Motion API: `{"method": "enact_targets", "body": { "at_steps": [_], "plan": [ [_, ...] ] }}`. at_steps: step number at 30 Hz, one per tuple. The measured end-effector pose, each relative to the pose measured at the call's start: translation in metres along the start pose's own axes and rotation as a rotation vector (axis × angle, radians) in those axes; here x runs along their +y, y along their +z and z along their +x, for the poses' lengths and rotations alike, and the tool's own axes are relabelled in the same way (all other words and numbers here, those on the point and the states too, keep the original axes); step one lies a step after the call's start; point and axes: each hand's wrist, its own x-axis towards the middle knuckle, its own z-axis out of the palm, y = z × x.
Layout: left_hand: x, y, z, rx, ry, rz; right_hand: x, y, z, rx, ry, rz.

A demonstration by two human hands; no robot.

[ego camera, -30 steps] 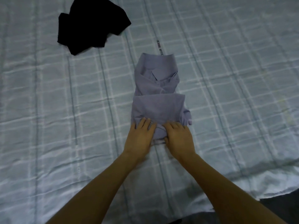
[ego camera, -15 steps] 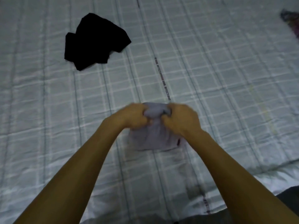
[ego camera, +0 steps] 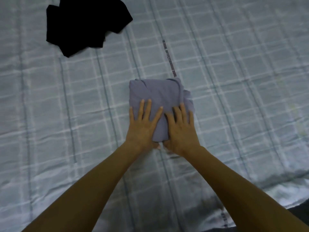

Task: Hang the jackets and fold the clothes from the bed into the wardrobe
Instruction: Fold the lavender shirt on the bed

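Folded lavender-grey cloth shirt [ego camera: 160,94], a compact square on the pale checked bed sheet [ego camera: 234,97]. Pressed on its near half by left hand [ego camera: 143,126] and right hand [ego camera: 181,128], side by side, fingers straight and spread, gripping nothing. Further away, upper left: crumpled black cloth garment [ego camera: 83,24], well apart.

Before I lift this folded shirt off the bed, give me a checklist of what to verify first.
1. Purple-grey shirt folded into a compact bundle: ok.
2. Left hand and right hand both flat on top of it: ok.
3. Edges tidy: fabric bulges out along its right side: not ok.
4. Thumbs under the near edge, ready to lift: cannot tell.
5. Way to the wardrobe: out of view, cannot tell.
6. Other clothes off the bed sheet: black garment lies crumpled at the far left: not ok.
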Motion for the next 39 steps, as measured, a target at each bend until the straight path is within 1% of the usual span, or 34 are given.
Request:
{"method": "enact_targets", "body": {
  "at_steps": [1,4,6,7,11,14,16,19,21,24,28,30,32,36,39],
  "plan": [
    [-0.006,0.003,0.003,0.014,-0.010,-0.021,0.002,0.001,0.006,0.031,-0.033,-0.023],
    [-0.016,0.008,0.013,0.048,-0.015,-0.032,0.010,0.002,0.030,0.015,-0.103,-0.047],
    [-0.019,0.011,0.021,0.093,-0.026,-0.043,0.018,0.005,0.043,-0.050,-0.089,-0.006],
    [-0.020,0.014,0.025,0.122,-0.027,-0.044,0.020,0.007,0.046,-0.054,-0.082,0.022],
    [-0.017,0.023,0.032,0.181,-0.049,-0.016,0.018,0.017,0.047,0.028,-0.063,0.039],
    [-0.012,0.019,0.034,0.159,-0.044,0.059,0.014,0.013,0.048,0.062,-0.073,0.053],
    [-0.009,0.012,0.036,0.160,-0.046,0.105,0.015,0.004,0.050,0.079,-0.105,0.077],
    [-0.001,-0.007,0.033,0.242,-0.054,0.072,0.015,-0.009,0.050,0.117,-0.171,0.124],
    [0.005,-0.029,0.027,0.304,-0.058,0.076,0.014,-0.027,0.048,0.120,-0.228,0.130],
    [0.010,-0.074,0.012,0.402,-0.089,0.143,0.005,-0.063,0.049,0.182,-0.350,0.101],
    [0.013,-0.146,-0.014,0.488,-0.197,0.188,-0.028,-0.138,0.046,0.262,-0.460,0.100],
    [0.012,-0.188,-0.035,0.513,-0.258,0.226,-0.052,-0.182,0.041,0.317,-0.540,0.087],
    [0.012,-0.232,-0.060,0.549,-0.306,0.280,-0.078,-0.222,0.036,0.410,-0.617,0.038],
    [0.019,-0.321,-0.134,0.643,-0.414,0.420,-0.150,-0.304,0.004,0.482,-0.751,-0.042],
    [0.026,-0.376,-0.199,0.668,-0.515,0.476,-0.206,-0.351,-0.021,0.653,-0.906,-0.049]
  ]
}}
